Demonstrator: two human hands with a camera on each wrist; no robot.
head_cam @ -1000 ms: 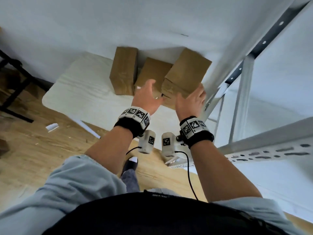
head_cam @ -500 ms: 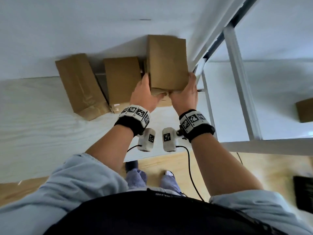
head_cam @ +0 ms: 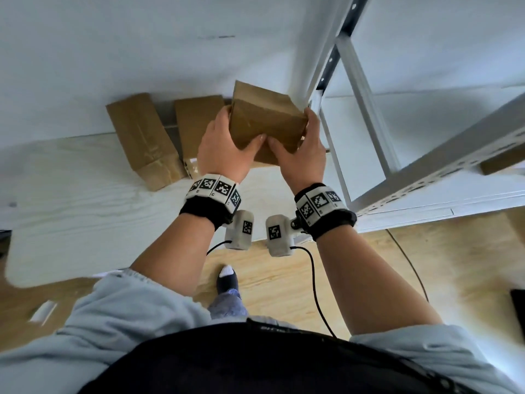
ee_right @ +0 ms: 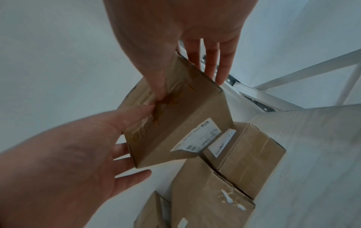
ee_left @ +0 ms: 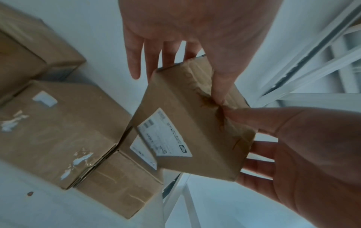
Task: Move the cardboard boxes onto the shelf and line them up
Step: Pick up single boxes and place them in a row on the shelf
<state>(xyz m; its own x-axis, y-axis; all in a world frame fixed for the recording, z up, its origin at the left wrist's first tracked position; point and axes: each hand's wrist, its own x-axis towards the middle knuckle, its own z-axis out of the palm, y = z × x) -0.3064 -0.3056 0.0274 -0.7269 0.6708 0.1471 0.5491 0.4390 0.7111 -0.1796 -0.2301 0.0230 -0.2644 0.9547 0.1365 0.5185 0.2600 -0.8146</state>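
I hold a brown cardboard box (head_cam: pixel 264 120) up off the white table (head_cam: pixel 85 217), tilted, close to the shelf's metal upright (head_cam: pixel 321 81). My left hand (head_cam: pixel 227 137) grips its left side and my right hand (head_cam: pixel 301 149) its right side, thumbs meeting on the near face. The left wrist view shows a white label on the held box (ee_left: pixel 175 117), under my left hand (ee_left: pixel 175 23). My right hand (ee_right: pixel 175 23) pinches the same box (ee_right: pixel 175 123) in the right wrist view. Two more boxes (head_cam: pixel 142 137) (head_cam: pixel 196 123) lie on the table against the wall.
A smaller labelled box (ee_left: pixel 121 185) sits on the table below the held one. The grey metal shelf frame (head_cam: pixel 426 172) stands to the right, with another cardboard box (head_cam: pixel 500 163) at the right edge. Wooden floor lies below; a cable hangs from my right wrist.
My hands reached the right-hand box, took hold of it and lifted it off the table. It is now higher and tilted, with its far end towards the shelf upright.
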